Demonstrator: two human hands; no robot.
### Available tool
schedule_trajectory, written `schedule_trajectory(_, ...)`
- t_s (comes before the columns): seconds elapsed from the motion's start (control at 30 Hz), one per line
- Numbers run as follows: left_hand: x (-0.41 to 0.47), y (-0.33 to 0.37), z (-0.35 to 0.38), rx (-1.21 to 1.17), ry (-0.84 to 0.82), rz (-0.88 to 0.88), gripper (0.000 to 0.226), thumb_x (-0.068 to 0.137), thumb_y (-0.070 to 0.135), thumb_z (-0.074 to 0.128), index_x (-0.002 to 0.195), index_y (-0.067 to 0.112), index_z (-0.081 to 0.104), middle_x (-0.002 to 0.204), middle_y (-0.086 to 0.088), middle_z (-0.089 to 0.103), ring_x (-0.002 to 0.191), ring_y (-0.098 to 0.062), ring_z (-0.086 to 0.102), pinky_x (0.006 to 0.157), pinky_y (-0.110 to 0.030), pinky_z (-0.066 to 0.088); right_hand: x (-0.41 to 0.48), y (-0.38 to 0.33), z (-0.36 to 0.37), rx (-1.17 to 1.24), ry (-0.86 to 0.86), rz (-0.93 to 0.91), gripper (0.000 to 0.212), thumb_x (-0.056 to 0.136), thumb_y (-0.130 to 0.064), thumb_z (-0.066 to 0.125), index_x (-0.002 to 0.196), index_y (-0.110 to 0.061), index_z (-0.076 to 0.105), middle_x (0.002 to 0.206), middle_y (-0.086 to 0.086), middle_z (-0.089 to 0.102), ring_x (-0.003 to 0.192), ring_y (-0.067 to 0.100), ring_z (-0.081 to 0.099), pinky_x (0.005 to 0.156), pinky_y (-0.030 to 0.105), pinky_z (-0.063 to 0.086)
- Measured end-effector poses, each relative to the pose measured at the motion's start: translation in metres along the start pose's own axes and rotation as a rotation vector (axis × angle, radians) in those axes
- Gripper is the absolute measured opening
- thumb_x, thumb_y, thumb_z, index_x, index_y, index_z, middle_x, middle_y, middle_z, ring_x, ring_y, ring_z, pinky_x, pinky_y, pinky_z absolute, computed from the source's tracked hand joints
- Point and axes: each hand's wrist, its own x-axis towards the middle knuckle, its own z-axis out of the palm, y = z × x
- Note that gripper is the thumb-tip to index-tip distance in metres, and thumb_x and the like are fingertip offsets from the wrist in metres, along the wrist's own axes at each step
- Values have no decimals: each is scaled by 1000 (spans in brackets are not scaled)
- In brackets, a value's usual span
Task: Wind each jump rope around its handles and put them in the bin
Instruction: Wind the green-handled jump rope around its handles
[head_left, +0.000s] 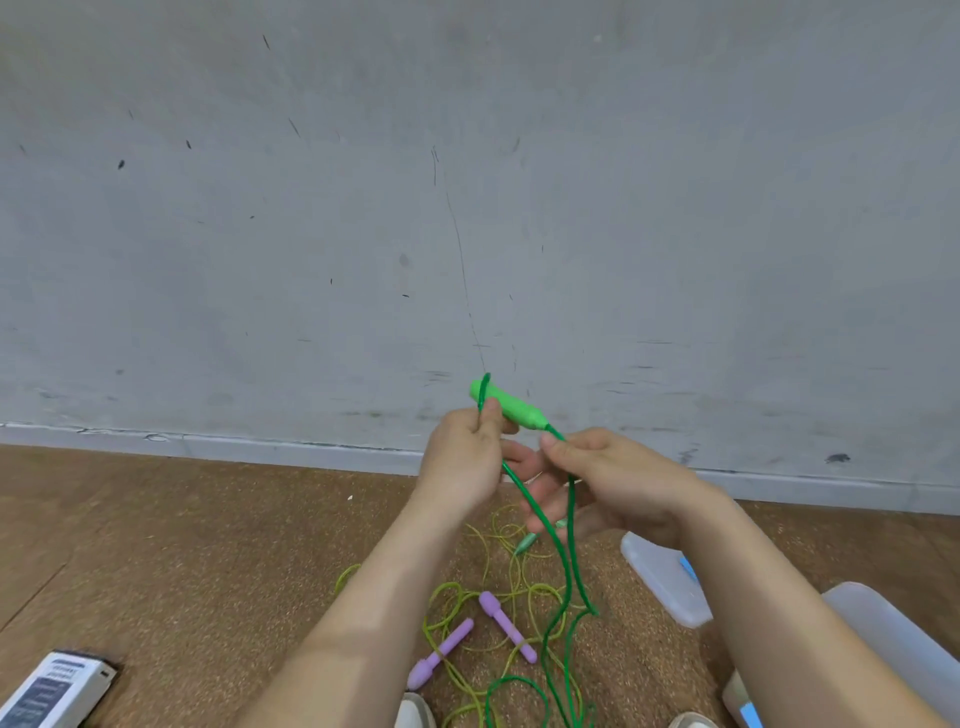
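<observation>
Head view: L hand (462, 457) curled round green handle (511, 408), held up before wall (467, 208), one rope turn over handle's far end. R hand (613, 483) pinches green rope (569, 545) w/ thumb + forefinger just beside handle tip; rest hangs to floor (208, 545). Purple-handled rope (441, 652) lies tangled on floor below hands. Clear bin (883, 639) at R, by R forearm.

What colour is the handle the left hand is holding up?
Bright green. The handle shows best in the head view.

L grip (460, 460) holds green handle (514, 408) w/ rope (571, 519) looped over; R grip (618, 483) pinches rope.
</observation>
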Motion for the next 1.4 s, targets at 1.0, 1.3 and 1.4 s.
schedule_trajectory(1.0, 3, 9, -2, -849, -278, -413, 37, 94, 41, 47, 102, 6, 57, 77, -12, 70, 61, -22, 65, 63, -33, 51, -6, -6, 2, -72, -319, -189, 23, 103, -21, 40, 88, -13, 56, 53, -6, 29, 44, 5, 21, 41, 15, 19)
schedule_trajectory(1.3, 36, -20, -52, -908, 458, -322, 26, 97, 1, 31, 116, 16, 38, 83, -14, 58, 43, -12, 40, 36, -16, 31, -17, 1, -20, -308, -542, 32, 23, 98, -24, 49, 93, -9, 66, 56, -5, 36, 46, 8, 30, 45, 18, 25)
schedule_trajectory(1.4, 32, -16, -59, -593, 434, -241, 39, 90, -4, 27, 112, 16, 52, 67, -3, 46, 39, -9, 28, 36, -17, 19, -7, 10, -20, -207, -217, 90, 31, 101, -27, 48, 105, -3, 68, 69, 3, 57, 58, 14, 58, 60, 28, 44)
